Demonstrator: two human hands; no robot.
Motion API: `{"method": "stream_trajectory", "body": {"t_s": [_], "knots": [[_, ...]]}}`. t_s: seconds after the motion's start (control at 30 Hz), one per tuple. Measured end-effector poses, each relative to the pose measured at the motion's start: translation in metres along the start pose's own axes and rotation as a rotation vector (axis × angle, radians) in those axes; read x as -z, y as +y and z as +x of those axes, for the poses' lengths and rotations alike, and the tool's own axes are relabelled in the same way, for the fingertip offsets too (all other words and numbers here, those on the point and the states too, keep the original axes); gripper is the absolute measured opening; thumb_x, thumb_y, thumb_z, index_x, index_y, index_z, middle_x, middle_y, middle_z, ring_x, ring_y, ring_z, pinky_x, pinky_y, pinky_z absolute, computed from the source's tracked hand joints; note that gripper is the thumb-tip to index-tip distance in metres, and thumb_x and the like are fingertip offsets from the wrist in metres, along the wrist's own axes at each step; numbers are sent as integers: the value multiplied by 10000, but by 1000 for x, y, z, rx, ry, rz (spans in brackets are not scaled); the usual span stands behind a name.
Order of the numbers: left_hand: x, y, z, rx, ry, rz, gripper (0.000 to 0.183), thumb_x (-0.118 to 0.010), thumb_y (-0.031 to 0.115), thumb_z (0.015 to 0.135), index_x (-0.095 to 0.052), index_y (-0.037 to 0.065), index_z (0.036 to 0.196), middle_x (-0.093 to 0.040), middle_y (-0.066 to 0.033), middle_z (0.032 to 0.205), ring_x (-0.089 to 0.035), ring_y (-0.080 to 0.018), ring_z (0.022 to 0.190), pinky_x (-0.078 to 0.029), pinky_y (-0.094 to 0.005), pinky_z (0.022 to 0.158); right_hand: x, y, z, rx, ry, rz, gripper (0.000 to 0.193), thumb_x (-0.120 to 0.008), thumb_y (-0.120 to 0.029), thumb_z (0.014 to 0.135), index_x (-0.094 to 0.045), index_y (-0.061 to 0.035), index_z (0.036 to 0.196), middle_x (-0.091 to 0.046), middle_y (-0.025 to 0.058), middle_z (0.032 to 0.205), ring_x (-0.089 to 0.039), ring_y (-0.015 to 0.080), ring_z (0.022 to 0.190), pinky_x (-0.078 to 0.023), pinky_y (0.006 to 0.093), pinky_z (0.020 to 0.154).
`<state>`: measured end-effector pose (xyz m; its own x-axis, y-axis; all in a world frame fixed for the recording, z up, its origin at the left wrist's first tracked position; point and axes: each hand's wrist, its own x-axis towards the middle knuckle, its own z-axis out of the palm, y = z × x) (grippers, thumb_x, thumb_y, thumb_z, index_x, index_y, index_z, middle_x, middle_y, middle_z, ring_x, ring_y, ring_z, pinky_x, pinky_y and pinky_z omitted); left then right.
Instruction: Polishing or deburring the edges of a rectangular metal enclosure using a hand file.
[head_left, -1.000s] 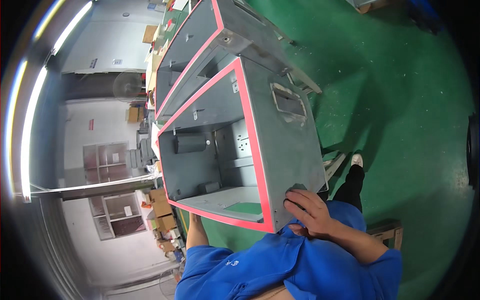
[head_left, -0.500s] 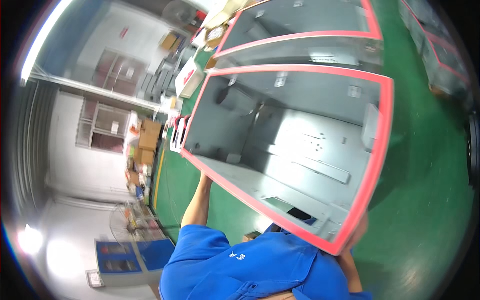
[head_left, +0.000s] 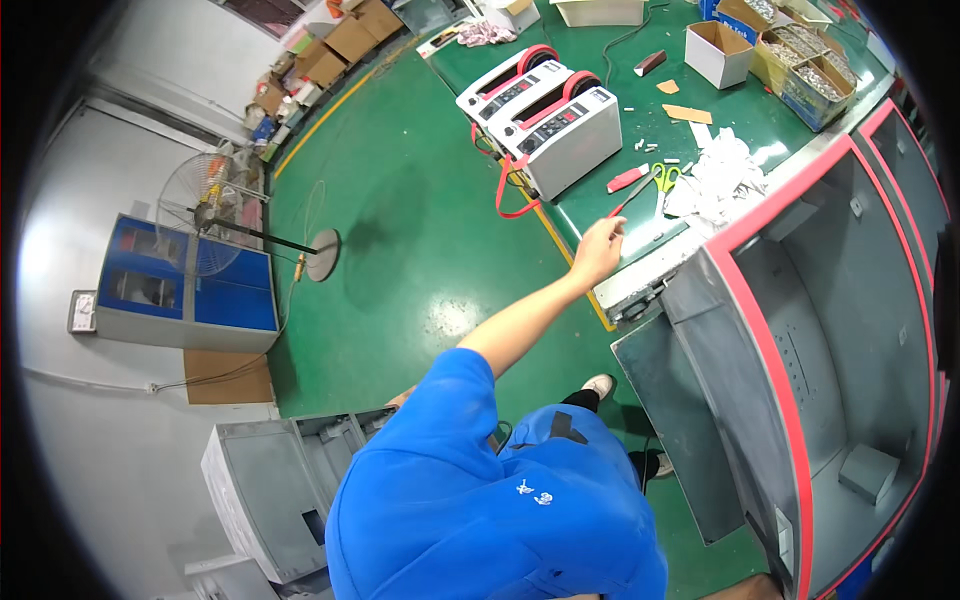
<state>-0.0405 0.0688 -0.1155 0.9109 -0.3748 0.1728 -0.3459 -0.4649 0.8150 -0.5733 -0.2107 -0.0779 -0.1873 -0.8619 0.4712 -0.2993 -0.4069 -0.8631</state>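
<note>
My left arm reaches out to the near corner of the green-topped workbench (head_left: 645, 248). There my left hand (head_left: 599, 252) has its fingers bent together at the end of a thin red-and-dark tool (head_left: 634, 194); its exact kind is unclear. Just beyond lie green-handled scissors (head_left: 666, 178), a red-and-white utility knife (head_left: 628, 179) and a crumpled white cloth (head_left: 722, 178). To the right stands a grey metal cabinet (head_left: 700, 330), its open front edged in red. Only a bit of my right hand or forearm (head_left: 748, 589) shows at the lower edge, beside that cabinet; its fingers are hidden.
Two white tape dispensers (head_left: 560, 140) stand on the bench's left edge. Boxes of small parts (head_left: 815, 80) and an empty-looking carton (head_left: 718, 55) sit farther back. A pedestal fan (head_left: 210, 215) and a grey metal housing (head_left: 262, 490) are on my left. A dark panel (head_left: 680, 430) leans by the cabinet.
My view has swung from the cabinet's opening to the workbench, and the cabinet now lies at the right. My left hand has left the cabinet's side and reached the bench corner.
</note>
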Motion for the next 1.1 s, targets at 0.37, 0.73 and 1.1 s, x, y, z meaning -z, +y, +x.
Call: {"method": "stream_trajectory", "body": {"t_s": [0.37, 0.73, 1.1], "knots": [[-48, -83, 125, 12, 21, 589, 317, -634, 174, 699, -547, 52, 979, -497, -129, 969, -472, -297, 928, -416, -392, 780, 31, 6, 29, -282, 132, 215, 560, -315, -376, 891, -334, 80, 1215, -370, 206, 1241, -380, 257, 1133, -296, 358, 966], [11, -17, -41, -162, -105, -193, 246, -584, 104, 777, -557, -4, 997, -543, -99, 912, -535, -191, 860, -433, -292, 748, -117, -166, -213, -516, -917, -29, 325, -490, -97, 833, -440, 1, 1139, -526, 135, 1062, -474, 215, 1026, -364, 334, 891], [19, -4, -79, -412, -283, -183, 281, -575, -7, 732, -545, 4, 1012, -546, -121, 966, -552, -231, 793, -454, -319, 725, -162, -173, -259, -476, -869, 389, 295, -391, -159, 893, -396, 15, 1131, -589, 96, 875, -598, 158, 756, -453, 277, 709]]}}
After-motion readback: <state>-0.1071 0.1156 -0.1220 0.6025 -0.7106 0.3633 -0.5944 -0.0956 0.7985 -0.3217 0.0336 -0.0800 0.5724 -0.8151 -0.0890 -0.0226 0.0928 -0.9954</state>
